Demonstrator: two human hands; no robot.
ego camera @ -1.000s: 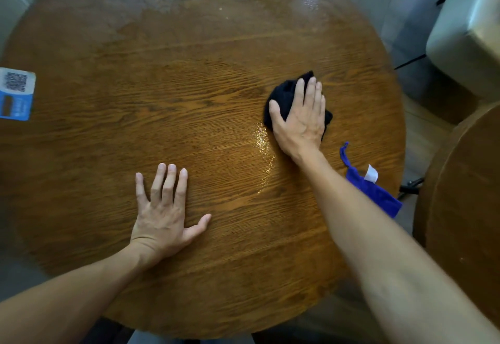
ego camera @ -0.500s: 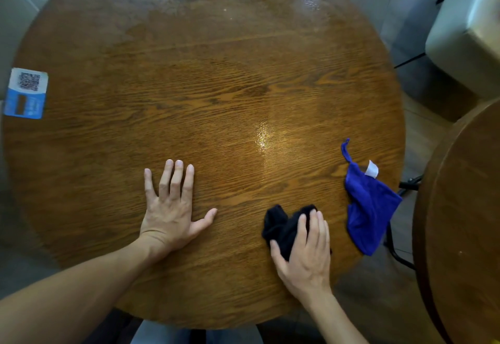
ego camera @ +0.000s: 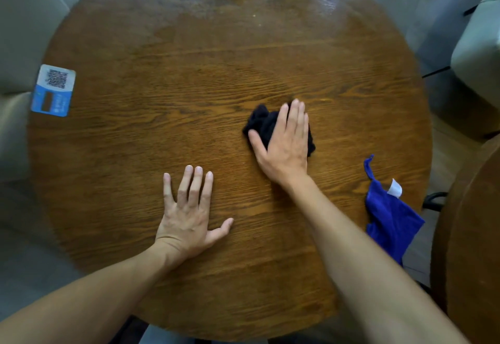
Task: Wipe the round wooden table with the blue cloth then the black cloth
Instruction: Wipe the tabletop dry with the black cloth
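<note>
The round wooden table (ego camera: 167, 78) fills the view. My right hand (ego camera: 285, 144) lies flat on the crumpled black cloth (ego camera: 260, 121), pressing it onto the table right of centre; the cloth shows past my fingers and thumb. My left hand (ego camera: 188, 215) rests palm down with fingers spread on the bare wood near the front, holding nothing. The blue cloth (ego camera: 389, 219), with a white tag, lies at the table's right edge and hangs partly over it, a forearm's width from my right arm.
A blue and white sticker with a QR code (ego camera: 53, 90) sits at the table's left edge. A second wooden table (ego camera: 470, 249) stands close on the right. Grey upholstered seats (ego camera: 479, 54) stand at the right and left.
My right hand has pushed the black cloth from the table's near edge back up toward the middle, after pulling it down before. My left hand stayed planted.
</note>
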